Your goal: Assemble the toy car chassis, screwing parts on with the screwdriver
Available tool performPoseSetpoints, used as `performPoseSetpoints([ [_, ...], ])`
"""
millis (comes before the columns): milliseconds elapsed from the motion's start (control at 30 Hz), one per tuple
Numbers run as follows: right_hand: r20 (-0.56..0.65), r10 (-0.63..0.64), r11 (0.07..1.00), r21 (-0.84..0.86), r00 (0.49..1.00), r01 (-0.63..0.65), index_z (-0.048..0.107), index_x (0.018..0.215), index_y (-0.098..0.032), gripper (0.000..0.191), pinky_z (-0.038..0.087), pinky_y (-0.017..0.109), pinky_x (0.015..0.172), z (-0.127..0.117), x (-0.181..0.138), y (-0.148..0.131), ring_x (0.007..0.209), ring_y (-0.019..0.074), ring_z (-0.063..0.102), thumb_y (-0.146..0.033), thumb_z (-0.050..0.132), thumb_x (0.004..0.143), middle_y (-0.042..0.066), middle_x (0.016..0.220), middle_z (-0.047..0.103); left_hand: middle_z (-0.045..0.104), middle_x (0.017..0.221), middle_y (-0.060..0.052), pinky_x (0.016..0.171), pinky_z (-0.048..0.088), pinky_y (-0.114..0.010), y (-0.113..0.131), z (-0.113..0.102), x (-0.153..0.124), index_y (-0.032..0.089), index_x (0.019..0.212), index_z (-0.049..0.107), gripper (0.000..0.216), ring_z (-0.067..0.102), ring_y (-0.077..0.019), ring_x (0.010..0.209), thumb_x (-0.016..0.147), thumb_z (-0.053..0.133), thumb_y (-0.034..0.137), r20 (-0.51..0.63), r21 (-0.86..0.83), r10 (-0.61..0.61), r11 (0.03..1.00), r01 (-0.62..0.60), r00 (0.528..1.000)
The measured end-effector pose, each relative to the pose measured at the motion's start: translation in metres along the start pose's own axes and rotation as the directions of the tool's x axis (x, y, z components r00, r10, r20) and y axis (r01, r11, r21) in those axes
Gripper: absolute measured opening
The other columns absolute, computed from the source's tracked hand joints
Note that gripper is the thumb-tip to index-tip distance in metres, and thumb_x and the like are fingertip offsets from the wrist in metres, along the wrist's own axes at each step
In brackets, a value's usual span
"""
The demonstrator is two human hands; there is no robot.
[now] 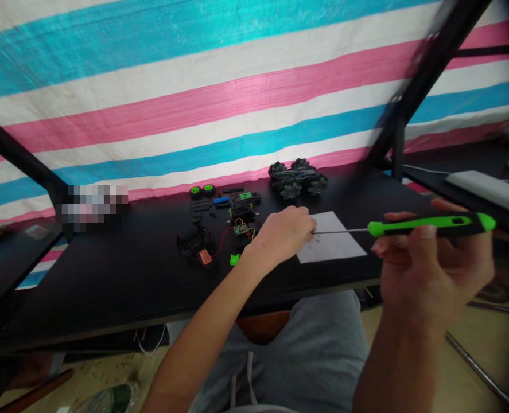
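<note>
Paper [335,244] on table [120,269], car [297,179] behind, parts [239,230] left

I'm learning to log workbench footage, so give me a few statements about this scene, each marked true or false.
1. The right hand holds a green-and-black screwdriver. True.
2. The screwdriver points away from the left hand. False: it points toward that hand.
3. A white sheet lies on the black table. True.
4. The blue part lies on the white sheet. False: it lies left of the sheet.
5. Two wheels have green hubs. True.
</note>
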State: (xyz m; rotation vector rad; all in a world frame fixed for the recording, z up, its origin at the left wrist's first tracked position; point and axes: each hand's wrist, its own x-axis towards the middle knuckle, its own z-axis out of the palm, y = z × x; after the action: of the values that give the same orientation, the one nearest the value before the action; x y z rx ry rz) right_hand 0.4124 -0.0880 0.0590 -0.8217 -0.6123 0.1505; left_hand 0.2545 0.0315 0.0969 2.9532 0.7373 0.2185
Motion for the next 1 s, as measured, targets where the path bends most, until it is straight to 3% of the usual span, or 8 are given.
performPoseSetpoints([
  [333, -0.12, -0.09, 0.987, -0.141, 0.989, 0.073, 0.07, 0.121, -0.026, 0.032, 0.05, 0.028, 0.042, -0.006, 0.001, 0.006, 0.047, 0.012, 0.064, -0.029, 0.082, 0.092, -0.001, 0.095, 0.081, 0.078, 0.121, -0.013, 0.079, 0.057, -0.032, -0.003, 0.013, 0.042, 0.016, 0.104, 0.083, 0.024, 0.075, -0.0275, 0.116, 0.107, 0.06, 0.011, 0.056, 0.021, 0.066, 0.998, -0.067, 0.996],
  [500, -0.15, -0.074, 0.991, -0.125, 0.986, 0.055, 0.067, 0.118, -0.027, 0.033, 0.054, 0.029, 0.049, -0.011, 0.003, 0.014, 0.051, 0.0118, 0.066, -0.027, 0.082, 0.09, -0.005, 0.092, 0.073, 0.081, 0.119, -0.016, 0.083, 0.06, -0.033, -0.003, 0.021, 0.058, 0.013, 0.105, 0.084, 0.027, 0.077, -0.028, 0.113, 0.1, 0.059, 0.002, 0.094, 0.033, 0.062, 0.997, -0.065, 0.994],
  [600, -0.151, -0.038, 0.99, -0.137, 0.988, 0.017, 0.066, 0.119, -0.026, 0.035, 0.055, 0.03, 0.052, -0.014, 0.005, 0.019, 0.052, 0.0132, 0.066, -0.03, 0.083, 0.088, -0.006, 0.085, 0.07, 0.082, 0.118, -0.016, 0.084, 0.06, -0.033, -0.003, 0.025, 0.061, 0.013, 0.108, 0.084, 0.027, 0.078, -0.0267, 0.11, 0.1, 0.06, 0.003, 0.119, 0.034, 0.055, 0.998, -0.06, 0.991],
  [700, -0.153, -0.009, 0.991, -0.132, 0.988, -0.011, 0.068, 0.118, -0.025, 0.035, 0.057, 0.031, 0.053, -0.017, 0.005, 0.023, 0.052, 0.0133, 0.068, -0.03, 0.083, 0.087, -0.005, 0.091, 0.071, 0.08, 0.124, -0.015, 0.087, 0.06, -0.034, -0.003, 0.024, 0.057, 0.013, 0.117, 0.083, 0.03, 0.077, -0.0277, 0.115, 0.104, 0.058, 0.005, 0.122, 0.037, 0.039, 0.998, -0.044, 0.992],
  [833, -0.154, 0.002, 0.99, -0.137, 0.988, -0.023, 0.071, 0.115, -0.025, 0.033, 0.059, 0.031, 0.055, -0.019, 0.005, 0.022, 0.052, 0.0131, 0.069, -0.027, 0.083, 0.085, -0.005, 0.091, 0.072, 0.076, 0.135, -0.019, 0.099, 0.059, -0.039, -0.009, 0.019, 0.041, 0.011, 0.133, 0.078, 0.03, 0.071, -0.0336, 0.128, 0.109, 0.066, 0.027, 0.09, 0.052, -0.004, 0.999, 0.0, 0.996],
  [933, -0.154, 0.007, 0.989, -0.144, 0.988, -0.029, 0.072, 0.116, -0.023, 0.034, 0.06, 0.031, 0.057, -0.019, 0.005, 0.021, 0.053, 0.0126, 0.069, -0.026, 0.084, 0.084, -0.005, 0.091, 0.072, 0.076, 0.136, -0.02, 0.114, 0.053, -0.046, -0.014, 0.017, 0.03, 0.011, 0.144, 0.072, 0.069, 0.069, -0.0373, 0.131, 0.1, 0.079, 0.063, 0.117, 0.042, 0.0, 0.999, -0.005, 0.993],
  [1000, -0.156, 0.009, 0.99, -0.139, 0.988, -0.031, 0.072, 0.117, -0.021, 0.036, 0.06, 0.032, 0.058, -0.018, 0.005, 0.021, 0.053, 0.0126, 0.069, -0.025, 0.085, 0.083, -0.004, 0.092, 0.073, 0.073, 0.143, -0.023, 0.118, 0.05, -0.052, -0.016, 0.015, 0.025, 0.011, 0.154, 0.064, 0.097, 0.066, -0.0412, 0.135, 0.087, 0.083, 0.079, 0.147, 0.03, -0.018, 0.999, 0.013, 0.989],
])
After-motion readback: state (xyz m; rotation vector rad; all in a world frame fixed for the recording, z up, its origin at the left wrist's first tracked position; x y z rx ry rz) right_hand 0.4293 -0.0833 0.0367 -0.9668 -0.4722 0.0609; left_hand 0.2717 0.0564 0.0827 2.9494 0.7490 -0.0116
